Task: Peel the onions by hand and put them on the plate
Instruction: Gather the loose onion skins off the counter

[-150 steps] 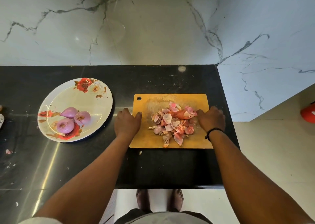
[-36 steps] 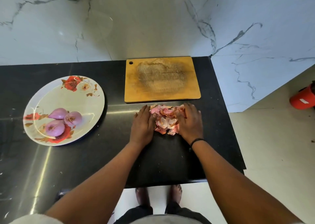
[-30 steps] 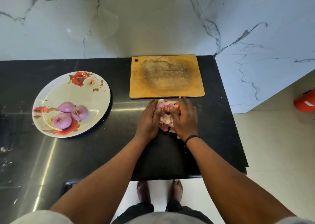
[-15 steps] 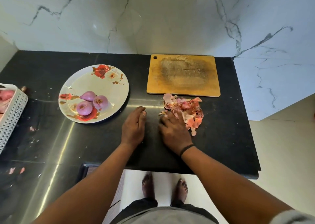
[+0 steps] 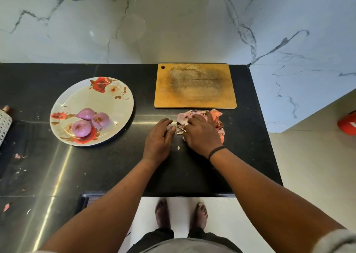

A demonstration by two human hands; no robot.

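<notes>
**A:** Start closest to you. What do you see past your bare feet (image 5: pixel 181 214)?

**B:** Your two forearms reach out over the black counter (image 5: pixel 96 175). Your left hand (image 5: pixel 159 137) lies flat on the counter, palm down, fingers nearly straight, gripping nothing; its thumb tip is just beside your right hand.

**A:** And your right hand (image 5: pixel 202 133)?

**B:** It rests on top of the pile of onion skins (image 5: pixel 218 121), a black band (image 5: pixel 215 151) round the wrist. The fingers bend down over the skins, but you cannot tell whether they have closed on any or only press on them. One small scrap (image 5: pixel 178 147) lies on the counter between your hands.

**A:** Where are the onions (image 5: pixel 90 122)?

**B:** Three peeled purple ones sit together on the floral plate (image 5: pixel 107 98), to your left, well apart from both hands. They lie on the plate's near-left part, touching one another.

**A:** Farther back?

**B:** The wooden cutting board (image 5: pixel 194 87) lies just beyond the skins, its near edge close to the pile, its far edge against the marble wall (image 5: pixel 173 21). At the far left edge, part of a white perforated basket (image 5: pixel 4 123) shows. A few loose flecks of skin dot the counter on the left.
</notes>
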